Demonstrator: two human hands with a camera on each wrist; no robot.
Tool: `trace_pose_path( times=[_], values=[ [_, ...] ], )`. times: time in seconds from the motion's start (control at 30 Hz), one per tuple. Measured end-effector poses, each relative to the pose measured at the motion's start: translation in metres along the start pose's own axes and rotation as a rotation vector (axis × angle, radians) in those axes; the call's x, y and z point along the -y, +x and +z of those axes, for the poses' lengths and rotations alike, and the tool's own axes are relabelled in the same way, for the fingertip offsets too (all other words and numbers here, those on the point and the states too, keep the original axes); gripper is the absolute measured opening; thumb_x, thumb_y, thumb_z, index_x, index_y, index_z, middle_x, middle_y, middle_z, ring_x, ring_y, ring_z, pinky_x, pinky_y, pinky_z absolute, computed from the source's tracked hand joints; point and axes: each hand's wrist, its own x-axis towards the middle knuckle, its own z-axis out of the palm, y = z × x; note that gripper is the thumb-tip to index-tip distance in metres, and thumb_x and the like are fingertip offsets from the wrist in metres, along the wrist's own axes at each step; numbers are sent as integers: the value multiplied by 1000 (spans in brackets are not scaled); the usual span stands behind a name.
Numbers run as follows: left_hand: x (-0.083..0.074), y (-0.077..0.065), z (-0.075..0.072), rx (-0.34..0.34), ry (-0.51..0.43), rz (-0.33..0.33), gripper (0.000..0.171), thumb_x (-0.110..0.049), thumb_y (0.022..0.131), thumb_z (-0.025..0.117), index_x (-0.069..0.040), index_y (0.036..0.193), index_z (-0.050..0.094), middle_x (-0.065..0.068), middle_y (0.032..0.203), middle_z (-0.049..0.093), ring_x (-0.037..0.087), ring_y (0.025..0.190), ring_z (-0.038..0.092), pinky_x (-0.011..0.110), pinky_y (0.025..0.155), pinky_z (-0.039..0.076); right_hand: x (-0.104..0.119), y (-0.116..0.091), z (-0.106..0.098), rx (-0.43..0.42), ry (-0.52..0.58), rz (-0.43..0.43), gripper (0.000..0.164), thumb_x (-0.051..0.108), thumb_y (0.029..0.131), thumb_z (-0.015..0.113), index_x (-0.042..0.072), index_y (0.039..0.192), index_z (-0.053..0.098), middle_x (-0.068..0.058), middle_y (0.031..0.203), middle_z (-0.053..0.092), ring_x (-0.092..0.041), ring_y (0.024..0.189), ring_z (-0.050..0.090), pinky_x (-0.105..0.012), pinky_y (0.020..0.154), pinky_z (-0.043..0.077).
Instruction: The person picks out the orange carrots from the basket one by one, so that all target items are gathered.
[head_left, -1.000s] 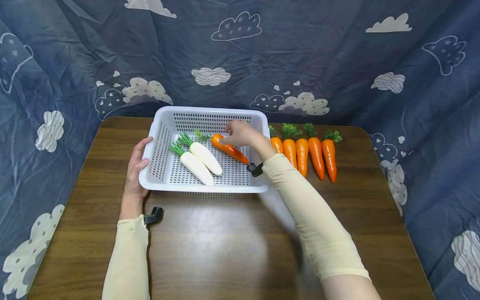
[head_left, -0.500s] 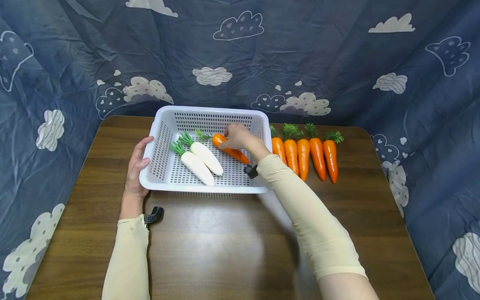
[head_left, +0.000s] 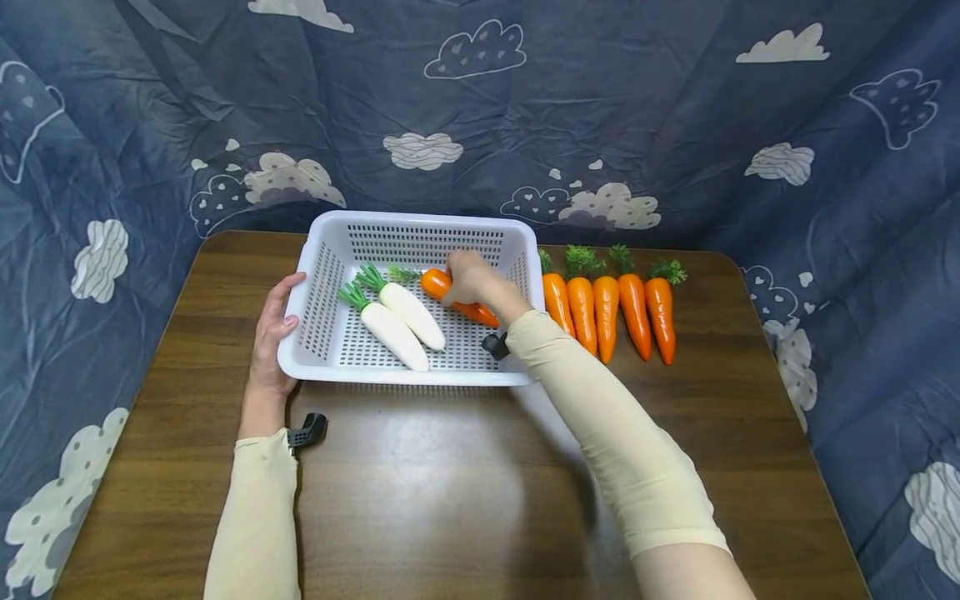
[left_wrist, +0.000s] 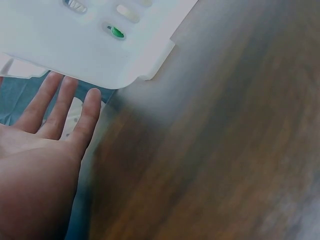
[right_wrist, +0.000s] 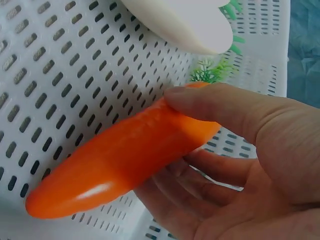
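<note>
My right hand (head_left: pixel 474 279) is inside the white slotted basket (head_left: pixel 408 377), holding an orange carrot (head_left: pixel 437 284). In the right wrist view the thumb lies across the carrot (right_wrist: pixel 115 155) while the fingers curl beneath it. The carrot slants across the basket floor, its leafy top (right_wrist: pixel 212 71) toward the back. Two white radishes (head_left: pixel 411 315) with green tops lie side by side to its left. At the basket's left end, my left hand (head_left: pixel 268 346) touches the outside with thumb and fingers spread. Its straight fingers (left_wrist: pixel 62 105) reach the wall in the left wrist view.
Several more carrots (head_left: pixel 606 317) lie in a row on the wooden table (head_left: pixel 420 492), just right of the basket, leaves toward the back. A dark blue cloud-patterned cloth (head_left: pixel 420 100) hangs behind the table and along its sides.
My right hand has shifted slightly toward me and left over the carrot, closing more round it. The carrot has barely moved. The left hand and basket stay in place.
</note>
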Motion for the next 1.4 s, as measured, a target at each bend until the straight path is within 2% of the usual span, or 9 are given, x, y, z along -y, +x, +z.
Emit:
trace_pose_path(
  times=[0.2,0.37,0.63,0.8,0.97,1.17,1.4],
  values=[
    [1,0,0,-6,-7,3,60,-17,93,45,-18,153,50,13,162,37,35,129,47,36,93,55,-4,-7,-8,-25,57,-1,38,19,83,87,2,107,63,-9,101,62,-22,90,56,-31,82,50],
    [3,0,0,-7,-7,1,61,-17,93,45,-19,154,49,13,163,35,36,130,47,37,93,55,-11,-18,-21,-104,140,-48,36,21,83,87,2,103,65,-7,89,54,-22,88,51,-30,79,43],
    [4,0,0,-17,-11,25,61,-18,92,48,-18,153,50,14,162,39,37,128,49,36,90,56,-12,-48,-46,-281,350,-137,42,23,86,86,2,118,68,-10,105,72,-22,90,66,-34,82,58],
    [3,0,1,-2,1,9,61,-18,93,46,-18,154,49,13,163,36,36,131,47,37,94,54,-14,-69,-56,-378,428,-157,47,31,86,88,5,120,69,-8,108,74,-20,94,70,-37,85,58],
    [1,1,1,8,2,7,60,-18,93,45,-19,154,49,14,162,37,35,130,47,37,94,54,-21,-84,-64,-452,466,-152,49,35,85,89,8,122,70,-6,108,75,-19,97,71,-38,87,56],
    [0,1,1,14,-13,9,61,-17,94,45,-18,154,48,13,163,35,35,131,46,37,95,53,-29,-97,-73,-487,484,-158,51,35,85,88,9,125,70,-6,109,75,-20,99,71,-39,90,55],
    [1,1,-1,13,-5,-3,61,-18,94,45,-18,155,47,12,163,35,35,132,45,37,96,53,-51,-114,-84,-563,486,-135,55,35,85,89,9,129,70,-8,115,75,-24,103,72,-42,92,54]
  ],
)
